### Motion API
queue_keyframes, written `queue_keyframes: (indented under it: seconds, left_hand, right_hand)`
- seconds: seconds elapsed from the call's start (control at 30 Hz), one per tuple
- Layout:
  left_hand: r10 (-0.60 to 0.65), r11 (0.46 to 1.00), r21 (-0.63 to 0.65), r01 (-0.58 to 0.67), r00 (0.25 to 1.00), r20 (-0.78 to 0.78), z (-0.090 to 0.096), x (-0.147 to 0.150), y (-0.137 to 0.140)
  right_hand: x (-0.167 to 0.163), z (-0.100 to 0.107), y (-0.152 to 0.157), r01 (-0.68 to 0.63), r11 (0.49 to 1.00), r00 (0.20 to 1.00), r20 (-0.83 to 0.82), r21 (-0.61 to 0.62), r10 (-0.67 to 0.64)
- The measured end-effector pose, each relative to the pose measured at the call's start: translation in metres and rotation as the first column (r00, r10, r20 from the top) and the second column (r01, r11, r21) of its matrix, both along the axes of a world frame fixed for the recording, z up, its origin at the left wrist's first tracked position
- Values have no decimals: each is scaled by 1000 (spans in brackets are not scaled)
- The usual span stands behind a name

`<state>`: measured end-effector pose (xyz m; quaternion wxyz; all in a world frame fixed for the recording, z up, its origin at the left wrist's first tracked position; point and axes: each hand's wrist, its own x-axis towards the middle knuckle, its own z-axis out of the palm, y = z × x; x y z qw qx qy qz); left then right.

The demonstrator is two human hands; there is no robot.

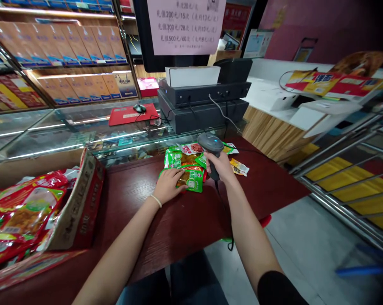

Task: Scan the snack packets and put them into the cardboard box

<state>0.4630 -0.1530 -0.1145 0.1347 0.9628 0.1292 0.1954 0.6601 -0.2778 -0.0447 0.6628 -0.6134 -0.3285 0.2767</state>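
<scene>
My right hand (221,165) is wrapped round the handle of a dark grey barcode scanner (210,142), which has a small blue light on top and a cable hanging below. The scanner's head is above a pile of snack packets (174,157). My left hand (169,185), with a pale band at the wrist, holds a green snack packet (195,181) at the near side of the pile, fingers across it and thumb along its near edge. A white packet with a red picture (193,148) lies behind it. To the right is a small yellow and white packet (240,167).
An open carton (91,186) full of red snack packets stands at the left of the dark red table (130,203). A glass counter (79,116) bears a mouse (139,108) on a red mat. Behind are a monitor (143,38) and black boxes (207,114). Metal railings (347,199) stand right.
</scene>
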Motion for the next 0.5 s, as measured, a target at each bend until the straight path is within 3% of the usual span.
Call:
queue_keyframes:
  seconds: [0.13,0.23,0.33,0.4,0.47,0.5]
  left_hand:
    - [28,1000,-12,-28,1000,-12,4,-4,-3]
    - [42,999,-27,-40,997,69,6,-11,-6]
    - [184,973,-186,-139,949,254,9,-17,-4]
    - [376,889,-408,-210,842,387,12,-18,1]
    - [584,720,-672,-171,673,454,17,-20,10]
    - [665,608,-790,-79,595,452,20,-21,16]
  right_hand:
    - [-1,-4,2,4,1000,1000,17,-13,-3]
    - [-4,-3,3,19,1000,1000,7,-10,-19]
    - [-9,0,4,28,1000,999,-27,9,-28]
    - [-11,1,3,18,999,999,-47,27,-17]
    - [-13,1,3,11,999,999,-49,33,-10]
    - [-14,0,3,1,1000,999,-44,25,0]
